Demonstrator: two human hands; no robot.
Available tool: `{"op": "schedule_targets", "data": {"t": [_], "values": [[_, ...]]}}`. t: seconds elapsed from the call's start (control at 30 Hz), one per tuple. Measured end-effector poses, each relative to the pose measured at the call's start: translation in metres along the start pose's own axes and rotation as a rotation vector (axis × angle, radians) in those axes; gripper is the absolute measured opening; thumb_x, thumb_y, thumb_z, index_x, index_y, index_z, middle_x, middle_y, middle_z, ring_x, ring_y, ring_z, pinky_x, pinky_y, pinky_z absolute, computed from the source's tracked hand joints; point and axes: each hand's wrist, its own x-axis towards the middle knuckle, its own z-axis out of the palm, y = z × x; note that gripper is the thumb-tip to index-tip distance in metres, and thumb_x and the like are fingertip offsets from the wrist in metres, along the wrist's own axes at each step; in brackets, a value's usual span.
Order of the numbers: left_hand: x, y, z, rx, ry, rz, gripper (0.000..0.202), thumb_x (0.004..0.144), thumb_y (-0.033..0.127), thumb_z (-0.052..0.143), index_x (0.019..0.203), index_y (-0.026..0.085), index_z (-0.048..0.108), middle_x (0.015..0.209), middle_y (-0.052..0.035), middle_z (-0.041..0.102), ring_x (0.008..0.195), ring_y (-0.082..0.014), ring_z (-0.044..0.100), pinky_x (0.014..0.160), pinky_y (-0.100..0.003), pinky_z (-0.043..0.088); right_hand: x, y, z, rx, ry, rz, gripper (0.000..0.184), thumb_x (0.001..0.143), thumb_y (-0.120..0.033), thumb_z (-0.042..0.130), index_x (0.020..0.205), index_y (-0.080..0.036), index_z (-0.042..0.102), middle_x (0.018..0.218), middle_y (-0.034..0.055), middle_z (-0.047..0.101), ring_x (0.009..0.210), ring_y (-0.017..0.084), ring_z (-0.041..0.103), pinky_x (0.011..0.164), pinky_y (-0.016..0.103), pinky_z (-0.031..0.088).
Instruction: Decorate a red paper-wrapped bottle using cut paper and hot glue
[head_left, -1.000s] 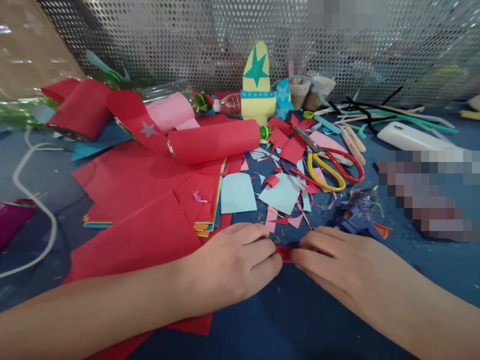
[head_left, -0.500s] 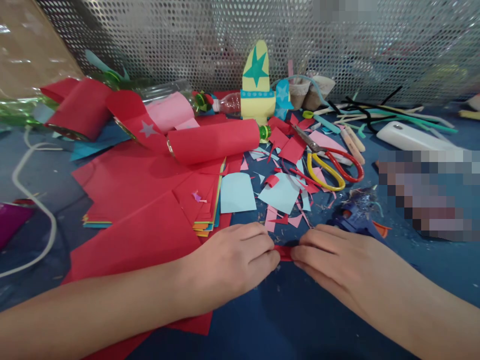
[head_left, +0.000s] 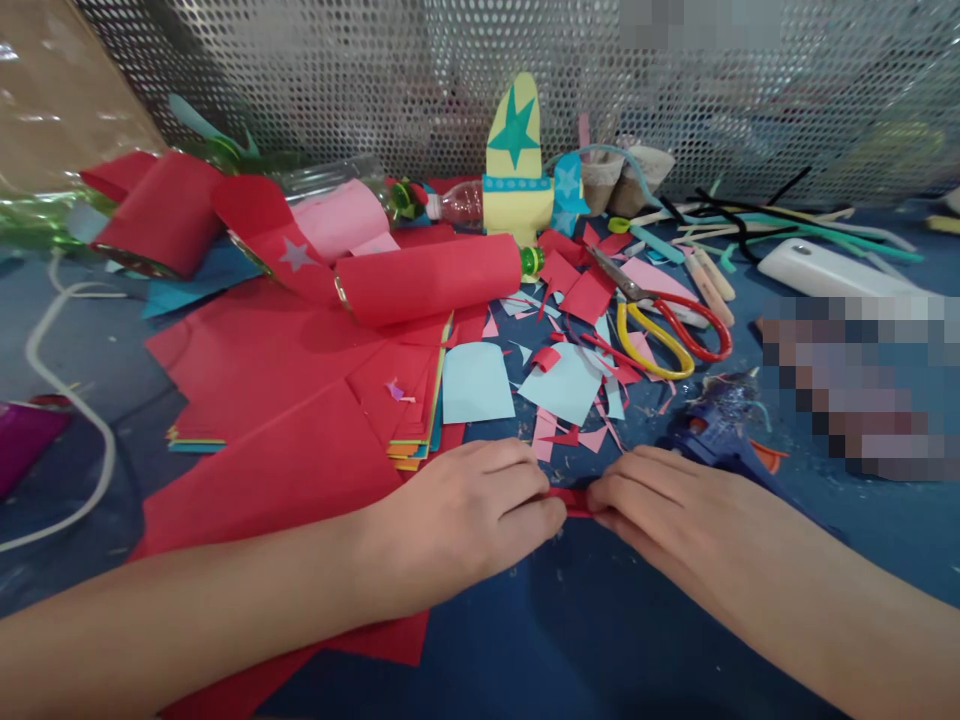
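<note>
My left hand (head_left: 465, 520) and my right hand (head_left: 667, 520) meet low in the middle of the blue table (head_left: 585, 640). Between their fingertips sits a small red paper piece (head_left: 574, 499), pinched from both sides with curled fingers. Most of that piece is hidden by my fingers. Just beyond my right hand lies a blue glue gun (head_left: 712, 430). My left forearm rests across a large red paper sheet (head_left: 285, 470).
A stack of coloured paper (head_left: 405, 400), light blue cut-outs (head_left: 476, 382) and scraps lie ahead. Scissors (head_left: 660, 325) with red and yellow handles lie right of centre. A red-wrapped bottle (head_left: 431, 280), a yellow paper rocket (head_left: 514, 170), pipe cleaners (head_left: 757, 225) and a white cable (head_left: 67, 400) surround them.
Both hands have kept their pinch on the red piece and barely moved; the view shifted down slightly.
</note>
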Motion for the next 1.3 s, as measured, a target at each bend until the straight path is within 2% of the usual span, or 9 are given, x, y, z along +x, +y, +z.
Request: {"op": "schedule_targets", "data": {"t": [0.2, 0.3, 0.43, 0.63, 0.7, 0.83, 1.13, 1.3], "values": [[-0.0005, -0.0024, 0.0015, 0.010, -0.038, 0.008, 0.021, 0.093, 0.013, 0.047, 0.080, 0.014, 0.063, 0.074, -0.0023, 0.061, 0.079, -0.0171, 0.056, 0.077, -0.029, 0.052, -0.0010, -0.0010, 0.0011, 0.006, -0.046, -0.007, 0.030, 0.090, -0.002, 0.036, 0.079, -0.017, 0.059, 0.076, 0.0044, 0.061, 0.069, 0.019, 0.058, 0.062, 0.032, 0.047], [-0.0001, -0.0027, 0.0011, -0.010, -0.048, 0.013, 0.020, 0.093, 0.012, 0.046, 0.085, 0.013, 0.063, 0.077, -0.0027, 0.062, 0.078, -0.0157, 0.056, 0.078, -0.029, 0.052, -0.0005, 0.0008, -0.0011, 0.080, -0.055, 0.035, 0.024, 0.087, -0.003, 0.042, 0.084, -0.017, 0.061, 0.077, 0.0037, 0.061, 0.068, 0.019, 0.058, 0.060, 0.032, 0.049], [0.0003, -0.0022, 0.0001, -0.032, -0.040, 0.002, 0.018, 0.093, 0.010, 0.046, 0.089, 0.012, 0.064, 0.078, -0.0037, 0.063, 0.078, -0.0157, 0.057, 0.077, -0.029, 0.052, 0.0003, 0.0038, -0.0041, 0.151, -0.040, 0.038, 0.025, 0.088, -0.005, 0.042, 0.088, -0.018, 0.063, 0.080, 0.0052, 0.063, 0.074, 0.019, 0.060, 0.064, 0.032, 0.053], [-0.0015, 0.0006, 0.0039, 0.103, 0.105, 0.061, 0.014, 0.091, 0.010, 0.050, 0.090, 0.012, 0.064, 0.073, -0.0031, 0.064, 0.076, -0.0170, 0.059, 0.069, -0.029, 0.052, -0.0003, 0.0029, -0.0020, 0.127, -0.021, 0.013, 0.024, 0.086, -0.003, 0.044, 0.081, -0.018, 0.062, 0.077, 0.0037, 0.065, 0.070, 0.018, 0.061, 0.062, 0.030, 0.051], [-0.0021, 0.0019, 0.0056, 0.130, 0.118, 0.062, 0.011, 0.089, 0.009, 0.053, 0.087, 0.013, 0.063, 0.070, -0.0019, 0.063, 0.073, -0.0168, 0.059, 0.066, -0.029, 0.051, -0.0003, 0.0016, -0.0004, 0.095, -0.020, 0.015, 0.023, 0.085, -0.002, 0.044, 0.081, -0.018, 0.061, 0.077, 0.0032, 0.065, 0.069, 0.018, 0.060, 0.060, 0.030, 0.050], [-0.0021, 0.0023, 0.0067, 0.122, 0.093, 0.015, 0.017, 0.090, 0.012, 0.052, 0.076, 0.014, 0.062, 0.069, -0.0014, 0.062, 0.074, -0.0166, 0.060, 0.065, -0.027, 0.050, 0.0002, -0.0003, 0.0002, 0.061, 0.026, 0.034, 0.020, 0.082, -0.003, 0.047, 0.081, -0.018, 0.060, 0.072, 0.0017, 0.064, 0.063, 0.018, 0.060, 0.055, 0.031, 0.048], [0.0000, -0.0008, 0.0017, 0.051, 0.023, 0.008, 0.020, 0.093, 0.013, 0.047, 0.085, 0.013, 0.065, 0.077, -0.0030, 0.063, 0.080, -0.0173, 0.059, 0.075, -0.029, 0.052, -0.0004, -0.0014, 0.0015, 0.059, 0.041, 0.036, 0.020, 0.080, -0.002, 0.047, 0.081, -0.018, 0.061, 0.073, 0.0019, 0.065, 0.063, 0.019, 0.061, 0.051, 0.031, 0.048], [-0.0002, -0.0021, 0.0009, -0.006, -0.023, 0.001, 0.020, 0.093, 0.010, 0.045, 0.090, 0.011, 0.065, 0.079, -0.0043, 0.063, 0.079, -0.0162, 0.057, 0.078, -0.029, 0.052, -0.0012, -0.0015, 0.0027, 0.082, 0.035, 0.054, 0.019, 0.080, -0.003, 0.050, 0.087, -0.017, 0.062, 0.079, 0.0034, 0.067, 0.067, 0.020, 0.062, 0.056, 0.032, 0.051]]}}
